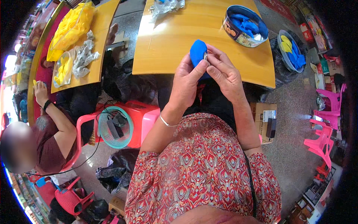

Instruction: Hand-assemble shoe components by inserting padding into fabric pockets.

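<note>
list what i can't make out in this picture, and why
All in the head view:
- Blue cloth-like piece: its lower part is hidden behind the hands' fingers.
- Clear plastic bag: cut off by the top edge.
- Tin: its bottom is hidden under blue pieces.
- Co-worker's yellow item: too small, partly covered by their hand.

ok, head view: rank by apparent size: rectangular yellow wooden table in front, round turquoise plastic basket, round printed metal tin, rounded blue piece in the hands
1. Wooden table
2. Metal tin and turquoise basket: too alike to rank
3. Blue piece, partly covered by fingers
</note>
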### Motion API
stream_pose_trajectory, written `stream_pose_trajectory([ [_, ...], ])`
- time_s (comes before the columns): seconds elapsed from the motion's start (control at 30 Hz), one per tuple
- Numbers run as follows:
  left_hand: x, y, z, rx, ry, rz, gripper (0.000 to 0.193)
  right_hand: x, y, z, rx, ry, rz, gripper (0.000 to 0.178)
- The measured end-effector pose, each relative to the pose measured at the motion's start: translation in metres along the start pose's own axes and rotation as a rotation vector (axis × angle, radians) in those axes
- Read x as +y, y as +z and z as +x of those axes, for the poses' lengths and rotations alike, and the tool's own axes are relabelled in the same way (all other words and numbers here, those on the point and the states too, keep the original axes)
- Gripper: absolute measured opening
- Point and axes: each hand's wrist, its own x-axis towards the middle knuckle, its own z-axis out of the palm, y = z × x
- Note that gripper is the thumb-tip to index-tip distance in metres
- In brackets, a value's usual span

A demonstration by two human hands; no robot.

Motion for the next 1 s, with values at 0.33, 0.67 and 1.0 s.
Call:
stream_pose_trajectory([
  [0.33, -0.018, -0.014, 0.000, 0.282, 0.334, 0.447, 0.039, 0.002, 0.015, -0.003, 0.056, 0.153, 0.134, 0.031],
  [0.67, -0.012, -0.020, -0.005, 0.344, 0.555, 0.923, 0.011, 0.010, 0.023, -0.012, 0.177, 0.181, 0.173, 0.027],
  [1.0, -0.018, -0.021, 0.002, 0.207, 0.533, 0.933, 0.009, 0.027, 0.010, -0.007, 0.149, 0.328, 0.301, 0.041],
])
